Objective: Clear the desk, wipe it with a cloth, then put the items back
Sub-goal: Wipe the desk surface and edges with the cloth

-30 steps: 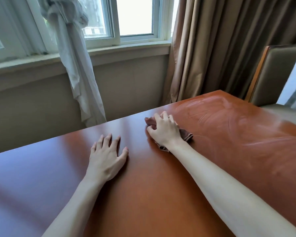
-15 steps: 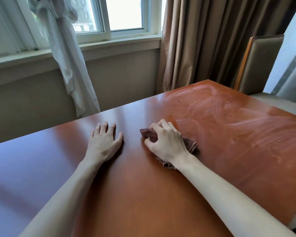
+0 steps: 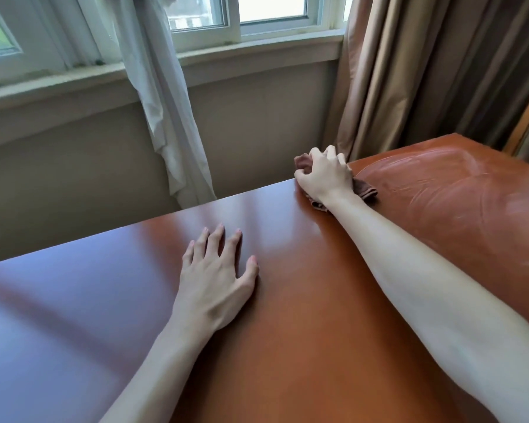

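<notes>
Moved since half a second back: right hand [image 3: 326, 175] and cloth [image 3: 365, 188], out from mid-desk to the far edge by the window wall. Left hand [image 3: 217, 277] unmoved on the desk [image 3: 287, 346].

Right hand: fingers curled over the bunched cloth, gripping and pressing it down right at the far rim, one corner of the cloth poking past the edge. Held bunched, probably to keep pressure under the palm while wiping. Left hand: fingers spread, palm flat on the wood, likely bracing for the long reach.

To the right of the cloth: hazy wipe streaks. To the left and nearer: glossy wood without streaks, probably not yet wiped.

No room forward: desk ends under the knuckles, then a gap down to the wall. Brown curtain [image 3: 425, 71] just beyond the right hand, close enough to snag. White curtain [image 3: 168, 117] hanging well left of it. Plenty of open desk back toward the body and leftward, apart from the planted left hand. No other items on the visible desk; putting back still to come.
</notes>
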{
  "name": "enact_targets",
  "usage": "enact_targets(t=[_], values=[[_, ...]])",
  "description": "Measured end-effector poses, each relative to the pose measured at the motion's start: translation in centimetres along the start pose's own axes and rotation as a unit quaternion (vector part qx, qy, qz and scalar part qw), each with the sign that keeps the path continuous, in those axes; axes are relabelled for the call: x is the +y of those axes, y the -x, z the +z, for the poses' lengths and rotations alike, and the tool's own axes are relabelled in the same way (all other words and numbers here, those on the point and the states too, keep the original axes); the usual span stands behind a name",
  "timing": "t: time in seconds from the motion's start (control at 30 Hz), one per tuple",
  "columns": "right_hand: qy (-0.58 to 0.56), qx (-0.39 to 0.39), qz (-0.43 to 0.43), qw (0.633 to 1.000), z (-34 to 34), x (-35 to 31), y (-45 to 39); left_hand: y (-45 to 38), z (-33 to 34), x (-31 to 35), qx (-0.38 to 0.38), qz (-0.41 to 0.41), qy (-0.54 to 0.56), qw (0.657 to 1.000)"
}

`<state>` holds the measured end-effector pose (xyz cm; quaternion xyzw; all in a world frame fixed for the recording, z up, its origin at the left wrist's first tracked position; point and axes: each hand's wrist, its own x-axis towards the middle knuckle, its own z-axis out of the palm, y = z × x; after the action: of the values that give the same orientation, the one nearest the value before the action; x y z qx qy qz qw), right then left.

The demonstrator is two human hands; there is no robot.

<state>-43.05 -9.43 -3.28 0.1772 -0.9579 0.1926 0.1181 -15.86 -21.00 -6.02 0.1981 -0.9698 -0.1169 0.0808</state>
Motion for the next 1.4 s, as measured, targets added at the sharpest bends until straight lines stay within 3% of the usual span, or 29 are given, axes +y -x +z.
enact_targets(t=[0.13, 0.4, 0.5, 0.67, 1.1, 1.23, 1.4], values=[[-0.007, -0.019, -0.019, 1.000, -2.5, 0.2, 6.7, 0.3, -0.4, 0.3, -0.013, -0.002, 0.008, 1.000], [-0.027, -0.019, -0.095, 0.995, -9.1, 1.1, 27.9, 0.9, -1.1, 0.6, -0.031, 0.009, 0.007, 0.999], [-0.033, -0.026, -0.109, 0.993, -10.2, 1.6, 31.3, 0.9, -1.1, 0.6, -0.035, 0.011, 0.001, 0.999], [-0.050, -0.009, -0.086, 0.995, -8.8, 1.5, 27.2, 0.6, -0.7, 0.4, -0.023, 0.019, 0.003, 1.000], [-0.018, -0.003, -0.007, 1.000, -0.5, 0.4, 0.5, -0.1, 0.3, -0.3, 0.009, 0.007, -0.010, 1.000], [-0.009, 0.000, -0.017, 1.000, -0.8, 0.4, 1.7, 0.0, 0.1, 0.0, -0.005, -0.001, -0.005, 1.000], [-0.038, -0.012, -0.063, 0.997, -4.6, 0.9, 13.4, 0.3, -0.2, 0.3, -0.015, 0.004, -0.017, 1.000]])
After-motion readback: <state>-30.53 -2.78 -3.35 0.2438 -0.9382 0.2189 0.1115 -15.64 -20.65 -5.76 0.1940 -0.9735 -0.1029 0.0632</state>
